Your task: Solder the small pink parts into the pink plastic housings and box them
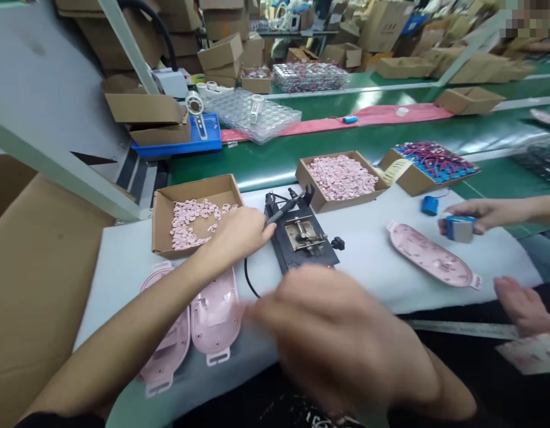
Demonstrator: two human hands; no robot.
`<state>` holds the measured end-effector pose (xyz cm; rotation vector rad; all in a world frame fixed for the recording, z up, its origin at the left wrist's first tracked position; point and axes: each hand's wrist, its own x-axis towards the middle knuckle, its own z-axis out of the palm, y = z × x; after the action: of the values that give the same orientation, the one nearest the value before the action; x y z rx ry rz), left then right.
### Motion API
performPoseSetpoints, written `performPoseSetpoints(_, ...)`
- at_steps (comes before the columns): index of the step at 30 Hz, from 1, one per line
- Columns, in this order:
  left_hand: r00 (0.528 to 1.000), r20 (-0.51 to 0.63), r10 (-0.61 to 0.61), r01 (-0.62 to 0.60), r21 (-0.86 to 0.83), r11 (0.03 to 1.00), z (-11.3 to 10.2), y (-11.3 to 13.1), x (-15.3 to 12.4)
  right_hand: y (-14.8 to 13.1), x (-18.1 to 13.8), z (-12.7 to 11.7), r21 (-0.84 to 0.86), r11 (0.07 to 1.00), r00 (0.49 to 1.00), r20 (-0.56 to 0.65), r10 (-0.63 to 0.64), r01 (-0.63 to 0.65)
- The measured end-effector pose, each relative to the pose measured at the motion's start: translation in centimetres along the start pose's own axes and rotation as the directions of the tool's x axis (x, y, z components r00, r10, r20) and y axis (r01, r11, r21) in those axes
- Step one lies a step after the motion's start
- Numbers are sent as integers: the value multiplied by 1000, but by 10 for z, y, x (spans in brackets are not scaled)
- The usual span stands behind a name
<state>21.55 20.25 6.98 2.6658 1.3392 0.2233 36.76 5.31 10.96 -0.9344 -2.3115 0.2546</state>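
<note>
At the left, we see a grey wall panel [38, 77]. We count 3 pale metal struts [65, 154]: 2 slanting at the left, 1 at the upper right. A long green bench surface [252, 169] runs across the view and shows bright streaks of reflected light. A white sheet [364, 235] covers our near work area. Beyond the bench surface, we note stacked cardboard boxes [168, 18] and a rear table [322, 34].
</note>
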Motion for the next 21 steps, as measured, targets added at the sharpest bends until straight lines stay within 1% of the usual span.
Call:
performPoseSetpoints(1, 1000, -2, -5, 5, -17, 1000, -7, 3, -7, 17, 2, 3, -145, 988, 998, -24, 53, -56)
performPoseSetpoints(2, 1000, -1, -12, 12, -50, 999, -15, 7, -18, 33, 3, 6, -298, 949, 994, -40, 99, -106)
performPoseSetpoints(3, 1000, -1, -21, 21, -100, 995, -23, 10, -33, 46, 3, 11, -414, 900, 990, -48, 129, -137)
performPoseSetpoints(4, 1000, 2, -25, 25, -179, 983, -31, 14, -49, 56, 1, 16, -488, 861, 989, -43, 143, -145)
performPoseSetpoints(5, 1000, 12, -17, 19, -280, 960, -37, 18, -67, 62, -2, 22, -505, 853, 990, -32, 136, -133)
performPoseSetpoints(6, 1000, 24, 13, -3, -396, 918, -41, 21, -85, 65, -5, 28, -483, 868, 993, -40, 111, -116)
performPoseSetpoints(8, 992, 27, 125, -81, -621, 779, -41, 21, -117, 61, -12, 41, -385, 918, 989, -145, 36, -90)
performPoseSetpoints(9, 987, 1, 163, -118, -689, 715, -38, 17, -132, 57, -14, 48, -308, 949, 978, -208, 0, -66)
performPoseSetpoints(10, 986, -37, 160, -138, -713, 687, -32, 9, -144, 53, -17, 56, -198, 980, 965, -262, -28, -25)
performPoseSetpoints(11, 990, -82, 118, -141, -692, 708, -25, -1, -155, 49, -18, 64, -46, 999, 953, -301, -33, 20)
performPoseSetpoints(12, 990, -130, 55, -125, -629, 767, -16, -13, -164, 46, -19, 74, 140, 989, 949, -316, -2, 48)
performPoseSetpoints(13, 985, -174, -3, -92, -534, 841, -7, -26, -171, 44, -19, 84, 332, 942, 948, -312, 62, 47)
performPoseSetpoints(14, 978, -207, -38, -54, -424, 904, 2, -40, -175, 43, -18, 94, 486, 874, 949, -282, 138, 17)
performPoseSetpoints(15, 974, -223, -39, -35, -319, 947, 10, -53, -178, 42, -17, 105, 581, 813, 949, -238, 207, -32)
performPoseSetpoints(16, 975, -224, -15, -37, -226, 974, 16, -65, -180, 43, -15, 114, 623, 778, 947, -194, 256, -83)
performPoseSetpoints(17, 977, -214, 17, -50, -150, 987, 21, -75, -181, 43, -12, 123, 623, 772, 945, -164, 283, -123)
performPoseSetpoints(19, 980, -190, 65, -75, -46, 996, 29, -90, -180, 45, -5, 136, 562, 815, 947, -161, 278, -144)
performPoseSetpoints(21, 983, -167, 80, -80, 7, 997, 34, -98, -179, 46, 1, 144, 522, 841, 942, -190, 277, -142)
